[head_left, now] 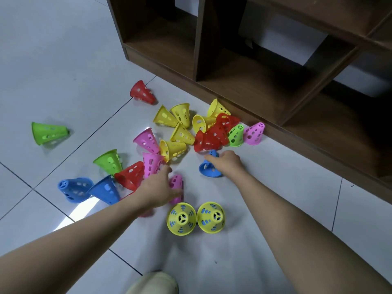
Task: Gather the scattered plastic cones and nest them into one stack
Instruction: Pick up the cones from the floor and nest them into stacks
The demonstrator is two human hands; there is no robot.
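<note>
1. The wooden shelf unit is standing along the far right, its open compartments facing the pale tiled floor, where every cone is lying.

2. The scattered cones are sprawling mostly on their sides in a loose heap between the shelf's base and the person, with a red cone and a green cone lying well apart to the far left.

3. Two stacks, each yellow on top with blue showing through the holes, are standing upright side by side, nearest the person and between the two forearms.

4. The right hand is reaching forward and curling its fingers round the narrow top of an upright blue cone, whose long axis is pointing up and tilting slightly away.

5. The left hand is closing over a pink cone lying beside it; this cone's long axis is running roughly away from the person, and the fingers are wrapping its side, though part of the grasp is hidden behind the hand.

6. Judging by position, the blue cone is sitting just beyond the stacks on the right hand's side, so lifting it straight up and drawing it back toward the nearer stack looks like the move in hand.
</note>
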